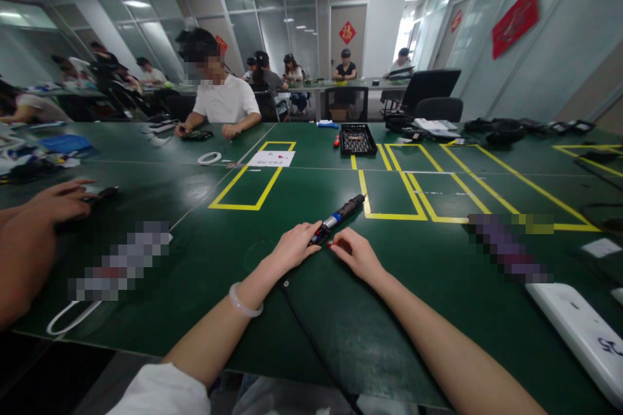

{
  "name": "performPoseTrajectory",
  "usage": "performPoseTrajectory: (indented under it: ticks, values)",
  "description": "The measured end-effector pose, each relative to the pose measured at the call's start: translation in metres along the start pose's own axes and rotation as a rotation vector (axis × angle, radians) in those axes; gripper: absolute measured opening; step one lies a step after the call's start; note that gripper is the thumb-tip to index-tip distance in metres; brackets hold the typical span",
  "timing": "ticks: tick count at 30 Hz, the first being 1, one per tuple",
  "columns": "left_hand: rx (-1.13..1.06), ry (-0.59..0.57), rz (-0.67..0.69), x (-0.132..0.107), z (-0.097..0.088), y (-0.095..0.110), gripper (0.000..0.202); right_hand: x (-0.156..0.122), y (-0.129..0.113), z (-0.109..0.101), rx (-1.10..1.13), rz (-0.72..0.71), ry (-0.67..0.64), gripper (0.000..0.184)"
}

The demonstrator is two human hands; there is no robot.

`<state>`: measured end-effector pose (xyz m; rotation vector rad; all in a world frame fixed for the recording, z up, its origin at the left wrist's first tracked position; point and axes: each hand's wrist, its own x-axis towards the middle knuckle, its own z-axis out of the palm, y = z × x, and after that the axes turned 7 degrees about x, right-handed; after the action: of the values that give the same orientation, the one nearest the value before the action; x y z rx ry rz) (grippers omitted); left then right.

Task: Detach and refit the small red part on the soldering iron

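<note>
Noting black cable nearest; left hand curled over the near end of the screwdriver, flat on the table; right hand pinching a small red bit beside it. Likely best: hold tool steady. Tray beyond.

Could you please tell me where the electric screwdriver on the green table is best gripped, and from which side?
Probably its black far barrel, from above: the electric screwdriver lies flat, pointing away, and the left hand holds its near end.

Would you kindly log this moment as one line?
left hand: grips electric screwdriver end | right hand: pinches small red piece | green table
</note>
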<state>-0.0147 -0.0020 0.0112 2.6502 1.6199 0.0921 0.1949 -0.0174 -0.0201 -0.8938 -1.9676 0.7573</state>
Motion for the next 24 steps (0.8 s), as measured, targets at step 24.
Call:
performPoseTrajectory:
  ticks: [24]
  values:
    - [-0.055,0.043,0.078,0.005,0.000,0.034,0.058,0.001,0.007,-0.003,-0.176,-0.062,-0.068,0.012]
